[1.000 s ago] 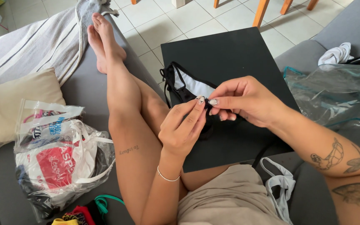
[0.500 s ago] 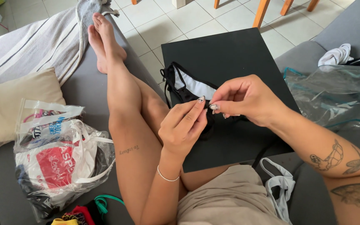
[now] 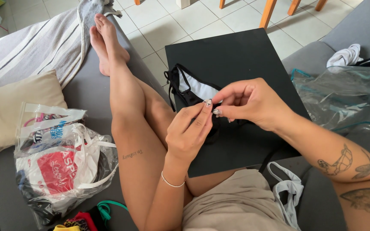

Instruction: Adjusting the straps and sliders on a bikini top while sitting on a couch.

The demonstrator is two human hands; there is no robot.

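A crumpled clear plastic bag (image 3: 61,167) with red and white print lies on the sofa's left; another clear bag (image 3: 343,98) lies right

We see a clear plastic bag of clothes (image 3: 61,167) on the grey couch (image 3: 86,92), beige cushion (image 3: 11,109) beside it, striped blanket (image 3: 35,45) further up. Empty-looking clear zip pouch (image 3: 343,98) on the right side, white cloth (image 3: 344,55) behind it. Tiled floor (image 3: 155,17) beyond.
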